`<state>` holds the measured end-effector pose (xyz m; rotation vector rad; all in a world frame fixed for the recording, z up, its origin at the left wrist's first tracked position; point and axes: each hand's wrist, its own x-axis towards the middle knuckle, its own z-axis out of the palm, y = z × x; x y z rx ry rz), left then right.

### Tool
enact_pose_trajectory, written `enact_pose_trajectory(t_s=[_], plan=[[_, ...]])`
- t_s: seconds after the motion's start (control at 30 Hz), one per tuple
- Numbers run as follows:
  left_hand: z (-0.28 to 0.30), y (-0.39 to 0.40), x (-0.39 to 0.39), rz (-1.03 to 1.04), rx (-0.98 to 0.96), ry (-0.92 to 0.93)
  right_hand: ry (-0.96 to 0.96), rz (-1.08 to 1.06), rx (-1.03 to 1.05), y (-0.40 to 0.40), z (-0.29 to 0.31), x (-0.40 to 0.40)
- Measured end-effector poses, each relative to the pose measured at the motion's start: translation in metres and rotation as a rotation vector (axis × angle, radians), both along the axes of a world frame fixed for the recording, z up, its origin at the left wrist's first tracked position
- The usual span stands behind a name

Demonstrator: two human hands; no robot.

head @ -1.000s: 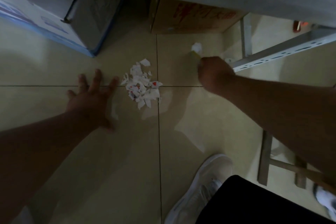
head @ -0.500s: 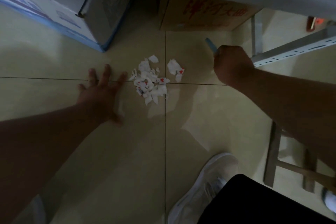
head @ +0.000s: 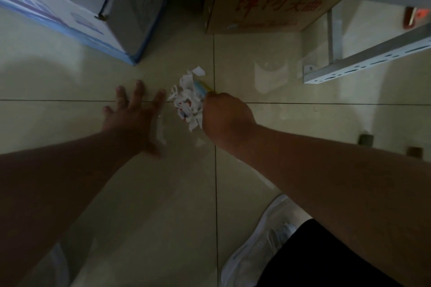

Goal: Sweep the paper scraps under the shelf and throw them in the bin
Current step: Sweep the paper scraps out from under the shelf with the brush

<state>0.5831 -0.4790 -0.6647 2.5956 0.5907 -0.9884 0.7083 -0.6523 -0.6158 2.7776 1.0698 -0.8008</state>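
Pale floor tiles [head: 163,205] carried the paper scraps [head: 188,100], heaped between the hands: left hand [head: 133,119] lay flat, fingers spread; right hand [head: 225,116] fisted around a blue-yellow tool [head: 202,87] touching them.

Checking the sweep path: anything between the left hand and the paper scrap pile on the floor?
Nothing visible. The left hand lies flat and open on the tile, with only bare floor between its fingertips and the paper scraps. The right hand, closed on a small blue tool, presses against the pile's opposite side. No bin is in view.
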Motion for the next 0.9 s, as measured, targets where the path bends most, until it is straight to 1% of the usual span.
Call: enact_pose_trajectory(t_s=[0.1, 0.2, 0.3, 0.4, 0.47, 0.53, 0.63, 0.67, 0.8, 0.9], plan=[[0.0, 0.001, 0.0, -0.002, -0.005, 0.001, -0.058, -0.003, 0.019, 0.004, 0.011, 0.009], [-0.001, 0.001, -0.002, 0.003, -0.007, -0.007, -0.127, -0.083, 0.048, 0.011, 0.024, 0.039], [-0.002, 0.002, -0.002, 0.008, 0.0, -0.007, -0.206, -0.098, 0.049, 0.019, 0.018, 0.075], [-0.003, 0.002, -0.002, 0.011, -0.005, -0.006, -0.143, -0.079, 0.03, 0.028, 0.003, 0.087], [-0.005, 0.003, -0.002, 0.038, -0.012, -0.002, -0.058, -0.072, 0.024, 0.034, -0.003, 0.076], [-0.007, 0.003, -0.002, 0.053, -0.008, 0.004, -0.006, 0.025, 0.006, 0.034, -0.005, 0.053], [-0.01, 0.002, -0.003, 0.05, -0.006, -0.008, -0.092, 0.265, 0.054, 0.024, -0.01, 0.01], [-0.011, 0.002, -0.004, 0.05, -0.003, -0.014, -0.078, 0.305, 0.057, 0.02, -0.011, -0.003], [-0.014, 0.001, -0.004, 0.079, -0.009, -0.019, 0.087, 0.347, -0.053, 0.011, -0.017, -0.033], [-0.014, 0.001, -0.005, 0.081, -0.016, -0.02, 0.042, 0.354, -0.016, 0.007, -0.01, -0.034]])
